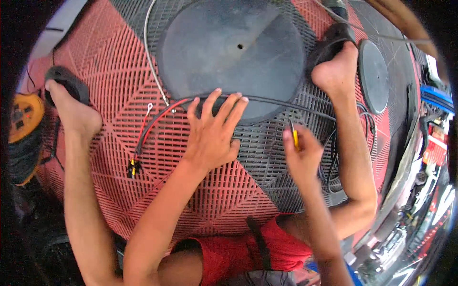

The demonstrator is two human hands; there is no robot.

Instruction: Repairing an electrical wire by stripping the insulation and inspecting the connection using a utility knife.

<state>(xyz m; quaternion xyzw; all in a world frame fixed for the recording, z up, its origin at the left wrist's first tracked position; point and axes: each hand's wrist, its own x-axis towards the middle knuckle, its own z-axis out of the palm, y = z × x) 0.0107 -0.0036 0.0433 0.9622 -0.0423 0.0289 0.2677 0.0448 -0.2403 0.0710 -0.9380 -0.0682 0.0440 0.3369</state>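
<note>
In the middle of the frame, the left hand (210, 126) is spread open, fingers apart, over a thin black flexible cable (291, 106) that arcs along the lower rim of a large round dark-grey disc (229, 47); whether the fingertips press on the cable, I cannot tell. Right of centre, the right hand (307, 150) is closed around a slim black-and-yellow tool (296, 138), its dark tip pointing up, near the cable but apart from it. Left of centre, a thin red wire (160, 117) runs beside the cable down to a small black-and-yellow connector (135, 168), with a silver ring terminal (150, 107) above it. From the top edge, a slender pale-grey cord (147, 47) comes down beside the disc. All this lies on red and grey slatted plastic floor tiles (205, 202), with a yellow-orange round reel (28, 107) at the left edge
</note>
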